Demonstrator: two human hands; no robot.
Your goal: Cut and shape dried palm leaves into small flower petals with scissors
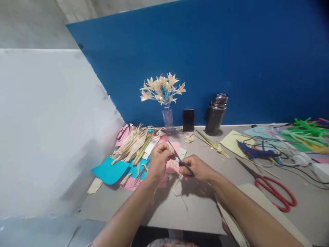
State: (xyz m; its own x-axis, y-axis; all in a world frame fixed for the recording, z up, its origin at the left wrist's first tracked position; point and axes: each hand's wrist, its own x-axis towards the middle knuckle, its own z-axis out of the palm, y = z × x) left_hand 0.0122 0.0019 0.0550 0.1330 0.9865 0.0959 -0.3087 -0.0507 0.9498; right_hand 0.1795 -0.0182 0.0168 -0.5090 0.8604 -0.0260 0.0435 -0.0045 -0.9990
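My left hand (159,160) is closed in a pinch on a small pale piece of corn husk (171,149). Closed around the handles of dark scissors (183,165) is my right hand (197,167). The scissor blades point up and away, right beside the husk piece and my left fingertips; I cannot tell whether they touch it. Thin husk strips (179,192) trail below my hands. To the left, a heap of dried husks (132,144) lies over blue paper (110,171) and pink sheets.
Husk flowers (164,85) stand in a clear vase (168,118) by the blue partition. Beside it are a phone (188,120) and a dark flask (216,115). On the right lie a glue gun (254,151), red-handled scissors (272,188) and green pipe cleaners (305,132).
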